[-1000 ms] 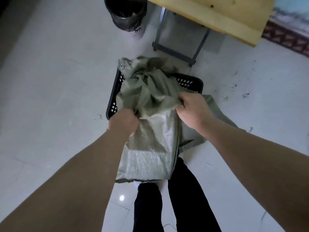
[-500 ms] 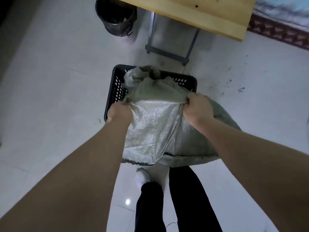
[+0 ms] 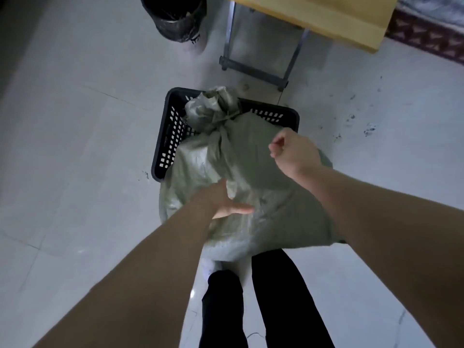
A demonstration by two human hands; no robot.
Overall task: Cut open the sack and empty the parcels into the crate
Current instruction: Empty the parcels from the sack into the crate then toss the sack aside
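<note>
A grey-green woven sack (image 3: 241, 222) lies on the floor with its tied neck (image 3: 218, 111) resting over the near rim of the black perforated crate (image 3: 170, 136). My left hand (image 3: 226, 202) lies flat against the sack's middle. Its thumb is straight and its fingertips are tucked under a fold. My right hand (image 3: 293, 151) is curled at the sack's upper right and pinches a tented bit of fabric. The sack covers most of the crate's inside, and no parcels show.
A black lined bin (image 3: 175, 18) stands at the back. A wooden table (image 3: 326, 18) on a metal leg frame (image 3: 253, 71) stands just behind the crate. My dark-trousered legs (image 3: 263, 305) are right below the sack. A patterned rug edge (image 3: 431, 38) is at the far right.
The sack has dropped from being held up in both hands and now rests across the crate with its tied neck forward. My left hand has let go and flattened on it.
</note>
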